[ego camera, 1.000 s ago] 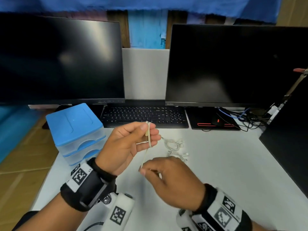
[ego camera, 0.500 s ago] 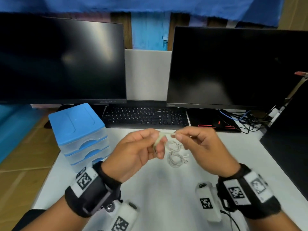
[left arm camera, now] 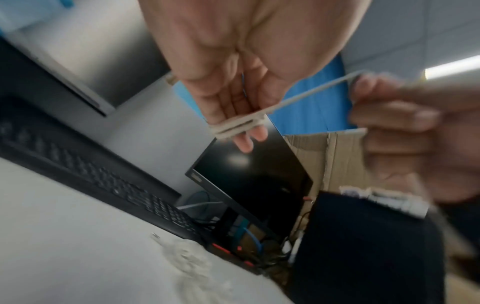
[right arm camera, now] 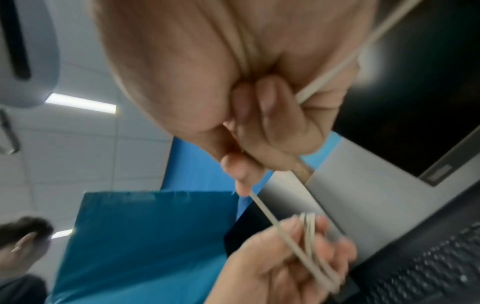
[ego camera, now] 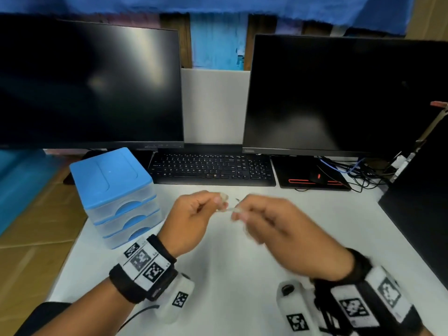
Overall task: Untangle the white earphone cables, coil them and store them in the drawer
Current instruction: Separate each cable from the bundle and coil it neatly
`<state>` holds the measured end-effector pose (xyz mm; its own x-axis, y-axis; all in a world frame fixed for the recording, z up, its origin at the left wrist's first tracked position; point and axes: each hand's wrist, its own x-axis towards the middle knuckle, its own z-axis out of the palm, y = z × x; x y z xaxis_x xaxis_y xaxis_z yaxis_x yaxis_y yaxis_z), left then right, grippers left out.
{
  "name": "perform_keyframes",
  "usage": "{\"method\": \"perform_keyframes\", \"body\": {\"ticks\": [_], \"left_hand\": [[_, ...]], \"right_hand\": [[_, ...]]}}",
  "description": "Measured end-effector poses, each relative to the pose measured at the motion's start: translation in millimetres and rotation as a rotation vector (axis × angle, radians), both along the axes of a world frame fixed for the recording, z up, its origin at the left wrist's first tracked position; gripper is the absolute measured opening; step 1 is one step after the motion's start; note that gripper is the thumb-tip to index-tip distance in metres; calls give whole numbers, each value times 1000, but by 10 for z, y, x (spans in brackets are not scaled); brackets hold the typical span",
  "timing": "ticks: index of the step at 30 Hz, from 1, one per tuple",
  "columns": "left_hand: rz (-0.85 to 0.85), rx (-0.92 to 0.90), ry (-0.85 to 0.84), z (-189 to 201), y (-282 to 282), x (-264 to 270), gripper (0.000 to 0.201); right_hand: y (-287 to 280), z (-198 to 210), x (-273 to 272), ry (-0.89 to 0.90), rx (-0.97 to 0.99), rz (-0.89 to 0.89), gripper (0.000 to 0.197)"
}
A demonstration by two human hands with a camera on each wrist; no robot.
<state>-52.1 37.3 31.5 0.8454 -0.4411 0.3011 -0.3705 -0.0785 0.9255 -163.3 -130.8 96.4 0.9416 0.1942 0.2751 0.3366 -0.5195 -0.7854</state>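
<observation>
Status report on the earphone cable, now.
Left hand holds cable loops wound round its fingers. Right hand pinches the free strand taut. Drawer unit shut. Nothing in the way.

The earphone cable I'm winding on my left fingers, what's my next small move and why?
Probably pass the right hand around the left hand's fingers once more: the cable already sits there in several turns, and a taut stretch still runs off to the right hand's pinch.
</observation>
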Motion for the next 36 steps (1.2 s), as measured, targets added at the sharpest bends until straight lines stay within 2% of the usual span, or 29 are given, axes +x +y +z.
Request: {"method": "perform_keyframes", "body": {"ticks": [3, 5, 7, 9, 11, 14, 16, 19, 21, 23, 24, 27, 29, 31, 34, 36], "left_hand": [[-300, -67, 244, 118, -12, -106, 28], [-423, -217, 436, 284, -21, -190, 31], [-436, -419, 587, 415, -21, -211, 26], [-352, -593, 655, 450, -7, -150, 28], [-201, -577, 547, 395, 15, -44, 29], [114, -127, 76, 183, 78, 96, 20], [117, 88, -75, 68, 106, 141, 20], [-127, 144, 39, 50, 81, 90, 31], [-312, 67, 189, 131, 50, -7, 31], [-418, -168, 408, 290, 26, -110, 28], [-419, -311, 505, 355, 18, -129, 28], [-303, -621, 634, 440, 38, -43, 31], [-207, -664, 604, 395, 71, 45, 30], [-71, -577, 497, 308, 85, 123, 27], [155, -305, 185, 187, 118, 207, 26], [183, -90, -19, 122, 146, 241, 24]], "right_hand": [[-330, -63, 198, -135, 156, -259, 17], [-429, -245, 325, -98, 141, -362, 17], [-316, -448, 365, 29, 141, -318, 19], [-68, -589, 315, 98, 83, -196, 25], [171, -625, 231, 95, -37, -66, 38], [259, -520, 146, 180, -118, 48, 32], [202, -351, 111, 171, -59, 51, 23], [-41, -163, 176, 32, 131, -76, 22], [-246, -169, 284, -30, 256, -230, 19], [-346, -277, 364, -34, 303, -344, 15], [-334, -362, 386, -6, 310, -354, 16], [-66, -570, 357, 70, 219, -225, 19], [122, -601, 288, 84, 77, -116, 27], [208, -545, 202, 136, -63, -32, 38], [207, -374, 64, 246, -131, 73, 29], [175, -225, 19, 220, -46, 89, 18]]}}
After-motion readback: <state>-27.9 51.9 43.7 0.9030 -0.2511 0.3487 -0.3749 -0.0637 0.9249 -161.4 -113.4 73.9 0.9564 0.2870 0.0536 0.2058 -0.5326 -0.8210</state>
